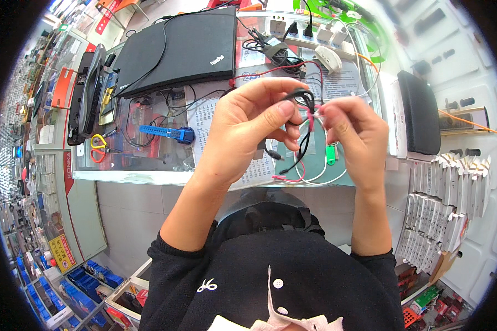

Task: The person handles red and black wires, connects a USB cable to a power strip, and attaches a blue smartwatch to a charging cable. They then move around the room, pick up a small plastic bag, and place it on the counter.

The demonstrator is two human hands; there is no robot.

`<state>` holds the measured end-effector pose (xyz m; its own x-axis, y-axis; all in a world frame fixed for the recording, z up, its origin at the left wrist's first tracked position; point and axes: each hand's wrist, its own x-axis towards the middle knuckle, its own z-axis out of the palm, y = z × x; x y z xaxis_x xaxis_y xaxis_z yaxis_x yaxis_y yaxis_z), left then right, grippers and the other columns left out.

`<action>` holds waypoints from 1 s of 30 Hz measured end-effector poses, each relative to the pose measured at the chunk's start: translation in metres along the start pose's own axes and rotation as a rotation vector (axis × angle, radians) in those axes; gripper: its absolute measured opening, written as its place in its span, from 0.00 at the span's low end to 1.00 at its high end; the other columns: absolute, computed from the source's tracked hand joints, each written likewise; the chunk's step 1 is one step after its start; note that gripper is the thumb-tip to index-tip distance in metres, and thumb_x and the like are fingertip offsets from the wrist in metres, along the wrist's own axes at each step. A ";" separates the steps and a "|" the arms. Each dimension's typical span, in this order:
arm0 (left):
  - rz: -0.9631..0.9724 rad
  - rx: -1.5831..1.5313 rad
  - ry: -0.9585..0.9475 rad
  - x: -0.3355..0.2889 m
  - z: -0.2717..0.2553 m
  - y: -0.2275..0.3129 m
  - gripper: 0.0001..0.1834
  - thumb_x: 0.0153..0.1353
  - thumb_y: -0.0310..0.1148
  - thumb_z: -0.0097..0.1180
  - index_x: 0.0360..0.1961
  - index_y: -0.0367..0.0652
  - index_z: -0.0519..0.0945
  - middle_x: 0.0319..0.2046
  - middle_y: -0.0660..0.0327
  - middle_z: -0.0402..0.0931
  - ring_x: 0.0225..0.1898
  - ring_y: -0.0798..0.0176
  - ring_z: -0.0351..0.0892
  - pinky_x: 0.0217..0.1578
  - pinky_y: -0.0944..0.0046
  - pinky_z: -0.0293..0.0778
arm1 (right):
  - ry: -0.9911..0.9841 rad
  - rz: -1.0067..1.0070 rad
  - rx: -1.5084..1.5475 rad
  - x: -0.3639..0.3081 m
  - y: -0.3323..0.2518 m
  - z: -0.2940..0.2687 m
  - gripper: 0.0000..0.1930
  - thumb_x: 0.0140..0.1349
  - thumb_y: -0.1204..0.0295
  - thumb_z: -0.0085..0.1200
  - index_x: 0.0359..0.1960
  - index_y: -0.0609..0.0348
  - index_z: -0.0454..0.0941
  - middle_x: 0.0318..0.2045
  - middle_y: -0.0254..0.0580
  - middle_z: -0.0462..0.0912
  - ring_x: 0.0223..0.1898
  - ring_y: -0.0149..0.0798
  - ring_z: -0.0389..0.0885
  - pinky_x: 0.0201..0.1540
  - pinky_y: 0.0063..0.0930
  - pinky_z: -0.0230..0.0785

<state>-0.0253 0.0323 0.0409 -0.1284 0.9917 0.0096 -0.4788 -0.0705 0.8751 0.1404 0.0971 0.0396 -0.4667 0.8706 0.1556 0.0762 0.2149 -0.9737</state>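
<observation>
Up above the glass surface (132, 176), the left hand (243, 121) pinches a looped black cord (302, 95) with its thumb and fingers, and the right hand (359, 135) pinches at the pink tie (311, 121) on it.

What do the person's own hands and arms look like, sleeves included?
The left hand and right hand are bare, with no gloves or watches showing. The left sleeve and right sleeve are black, their dark cuffs stopping short and leaving both forearms uncovered.
</observation>
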 end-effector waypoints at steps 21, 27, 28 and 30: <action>-0.102 -0.310 0.033 -0.022 -0.027 -0.025 0.18 0.64 0.30 0.47 0.53 0.34 0.71 0.33 0.55 0.76 0.29 0.68 0.77 0.26 0.68 0.79 | -0.100 0.078 0.139 -0.002 0.032 0.014 0.16 0.59 0.69 0.56 0.48 0.62 0.76 0.34 0.39 0.81 0.38 0.28 0.79 0.39 0.21 0.72; -0.058 -0.121 0.116 -0.028 -0.028 -0.025 0.21 0.57 0.24 0.56 0.53 0.36 0.71 0.39 0.59 0.74 0.23 0.76 0.65 0.22 0.78 0.66 | -0.143 0.268 0.407 -0.015 0.032 0.027 0.12 0.55 0.76 0.59 0.42 0.64 0.77 0.31 0.33 0.80 0.33 0.24 0.77 0.38 0.18 0.70; 0.010 0.051 0.177 -0.029 -0.028 -0.026 0.23 0.54 0.23 0.58 0.53 0.36 0.71 0.40 0.60 0.73 0.23 0.76 0.64 0.23 0.79 0.65 | -0.091 0.232 0.270 -0.015 0.030 0.024 0.08 0.55 0.77 0.58 0.37 0.64 0.78 0.29 0.30 0.79 0.29 0.21 0.74 0.33 0.15 0.66; 0.138 0.350 0.235 -0.029 -0.030 -0.026 0.26 0.47 0.19 0.63 0.50 0.38 0.74 0.43 0.63 0.69 0.23 0.79 0.60 0.25 0.80 0.61 | -0.058 0.179 0.145 -0.015 0.027 0.019 0.07 0.55 0.77 0.59 0.35 0.64 0.79 0.27 0.28 0.78 0.27 0.20 0.72 0.30 0.14 0.63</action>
<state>-0.0351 0.0024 0.0036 -0.3842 0.9211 0.0633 -0.1252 -0.1199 0.9849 0.1323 0.0812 0.0079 -0.5073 0.8613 -0.0270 0.0369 -0.0096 -0.9993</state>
